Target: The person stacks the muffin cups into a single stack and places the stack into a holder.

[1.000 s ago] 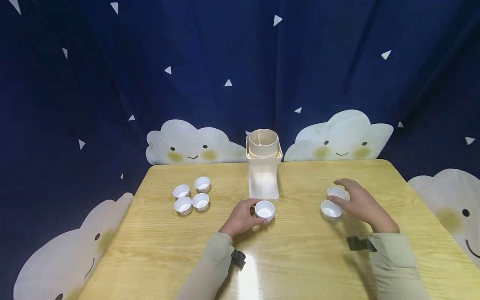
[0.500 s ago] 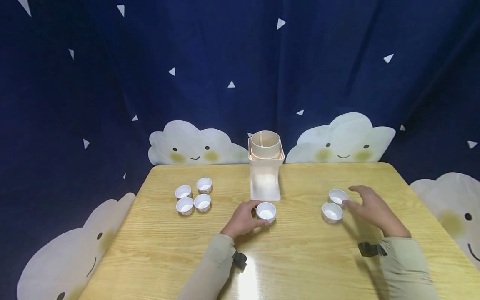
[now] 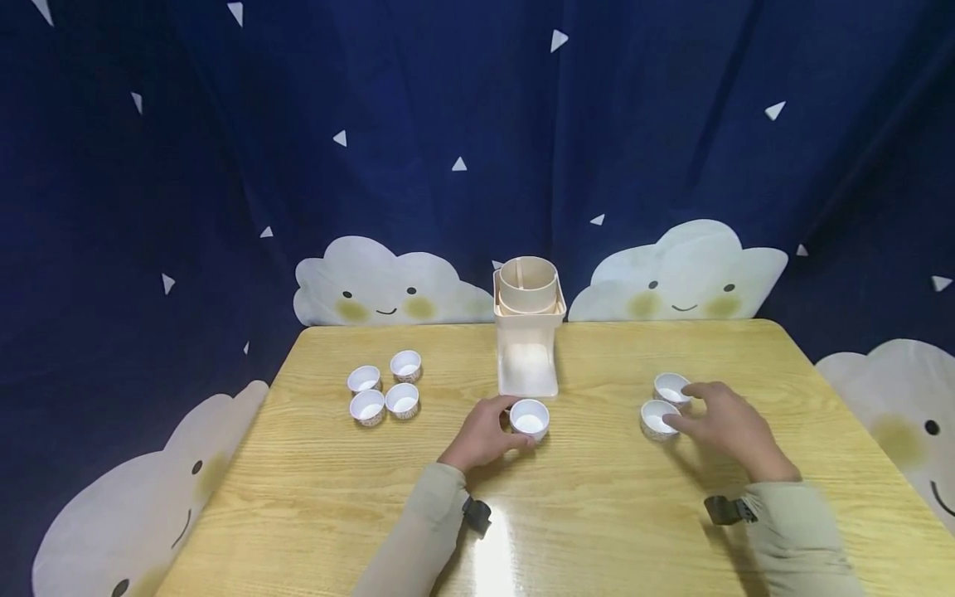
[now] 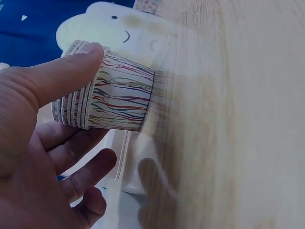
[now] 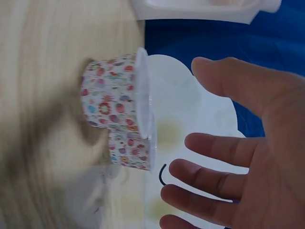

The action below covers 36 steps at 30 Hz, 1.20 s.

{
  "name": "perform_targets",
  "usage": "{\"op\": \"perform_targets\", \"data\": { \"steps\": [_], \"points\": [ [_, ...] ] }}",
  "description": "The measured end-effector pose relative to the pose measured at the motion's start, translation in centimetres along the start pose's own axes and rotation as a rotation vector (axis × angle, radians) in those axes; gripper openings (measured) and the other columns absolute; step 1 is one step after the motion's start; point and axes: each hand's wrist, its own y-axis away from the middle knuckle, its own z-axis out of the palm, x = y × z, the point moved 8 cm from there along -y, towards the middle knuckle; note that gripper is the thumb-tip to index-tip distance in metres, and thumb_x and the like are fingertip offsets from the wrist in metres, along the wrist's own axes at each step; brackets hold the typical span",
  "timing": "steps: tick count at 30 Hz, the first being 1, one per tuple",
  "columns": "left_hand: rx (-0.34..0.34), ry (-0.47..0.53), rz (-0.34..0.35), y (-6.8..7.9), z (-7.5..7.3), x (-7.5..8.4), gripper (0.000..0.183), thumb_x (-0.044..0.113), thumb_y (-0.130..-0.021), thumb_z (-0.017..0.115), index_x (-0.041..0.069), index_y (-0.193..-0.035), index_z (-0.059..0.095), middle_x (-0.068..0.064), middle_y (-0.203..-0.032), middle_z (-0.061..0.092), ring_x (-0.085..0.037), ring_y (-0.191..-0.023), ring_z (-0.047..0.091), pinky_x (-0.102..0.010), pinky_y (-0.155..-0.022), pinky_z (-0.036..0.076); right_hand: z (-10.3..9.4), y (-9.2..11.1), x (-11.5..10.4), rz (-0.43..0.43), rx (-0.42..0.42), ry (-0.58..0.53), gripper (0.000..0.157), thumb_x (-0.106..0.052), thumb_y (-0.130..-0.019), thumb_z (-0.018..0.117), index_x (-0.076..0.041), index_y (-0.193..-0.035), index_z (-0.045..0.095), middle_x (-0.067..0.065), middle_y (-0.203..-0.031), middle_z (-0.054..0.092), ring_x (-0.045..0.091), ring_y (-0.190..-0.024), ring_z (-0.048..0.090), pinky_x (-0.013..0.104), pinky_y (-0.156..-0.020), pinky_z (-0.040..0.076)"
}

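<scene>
My left hand (image 3: 480, 437) grips a nested stack of paper cups (image 4: 121, 93), thumb on the rims and fingers behind. Wavy coloured stripes run down the outer cup, and several rims show stacked together in the left wrist view. The stack stands upright on the table, its white inside facing up in the head view. On the right, my right hand (image 3: 734, 427) hovers beside two flower-print paper cups, a nearer one (image 5: 112, 95) and a farther one (image 5: 128, 150). Its thumb and fingers are spread and hold nothing; a gap separates them from both cups in the right wrist view.
A cream-coloured stand (image 3: 525, 352) with a round, open-topped cylinder (image 3: 528, 290) is at the table's back middle, just behind the striped stack. Several white-lined paper cups (image 3: 403, 402) are grouped on the left. A dark blue curtain (image 3: 448, 99) hangs behind the wooden table (image 3: 597, 514).
My right hand draws back rightward from the farther flower-print cup, then comes in again, lower, toward the nearer one. My left hand keeps its grip on the striped cups in the same place.
</scene>
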Motion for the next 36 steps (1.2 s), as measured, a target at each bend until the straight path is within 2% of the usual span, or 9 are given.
{"op": "perform_targets", "data": {
  "steps": [9,20,23,29,36],
  "points": [
    [-0.003,0.012,0.005,-0.1,0.0,-0.1,0.057,0.028,-0.073,0.088,0.018,-0.124,0.067,0.003,-0.109,0.071,-0.010,-0.094,0.058,-0.026,-0.086,0.047,1.1,0.7,-0.2,0.051,0.019,0.050,0.071,-0.057,-0.086,0.067,0.005,-0.121,0.063,0.034,-0.118,0.060,0.049,-0.105,0.060,0.057,-0.076,0.050],
    [-0.009,0.028,0.006,-0.1,0.0,0.0,0.057,0.028,-0.073,0.088,0.017,-0.125,0.067,0.003,-0.109,0.070,-0.010,-0.091,0.056,-0.025,-0.083,0.046,2.3,1.0,-0.3,0.123,0.065,0.027,0.082,-0.065,-0.083,0.065,0.005,-0.125,0.062,0.033,-0.121,0.060,0.049,-0.106,0.059,0.055,-0.074,0.050],
    [-0.008,0.027,0.000,-0.1,0.0,-0.1,0.056,0.027,-0.073,0.089,0.017,-0.124,0.067,0.003,-0.108,0.070,-0.010,-0.091,0.056,-0.025,-0.083,0.046,2.6,0.9,-0.3,0.133,0.069,0.036,0.082,-0.066,-0.081,0.066,0.004,-0.122,0.064,0.033,-0.119,0.062,0.049,-0.103,0.061,0.052,-0.069,0.050],
    [-0.001,0.022,0.006,-0.1,0.0,-0.2,0.057,0.029,-0.072,0.089,0.017,-0.124,0.067,0.003,-0.108,0.070,-0.009,-0.091,0.056,-0.025,-0.083,0.046,2.8,0.7,-0.4,0.145,0.090,0.057,0.077,-0.063,-0.079,0.070,0.004,-0.115,0.066,0.030,-0.111,0.065,0.044,-0.092,0.063,0.042,-0.057,0.045],
    [0.000,0.041,0.013,-0.1,0.1,-0.2,0.058,0.027,-0.072,0.089,0.018,-0.125,0.067,0.003,-0.110,0.070,-0.010,-0.093,0.057,-0.026,-0.085,0.047,2.7,0.6,-0.5,0.142,0.111,0.063,0.070,-0.056,-0.080,0.072,0.005,-0.113,0.067,0.030,-0.109,0.065,0.044,-0.090,0.064,0.045,-0.059,0.047]
  ]
}}
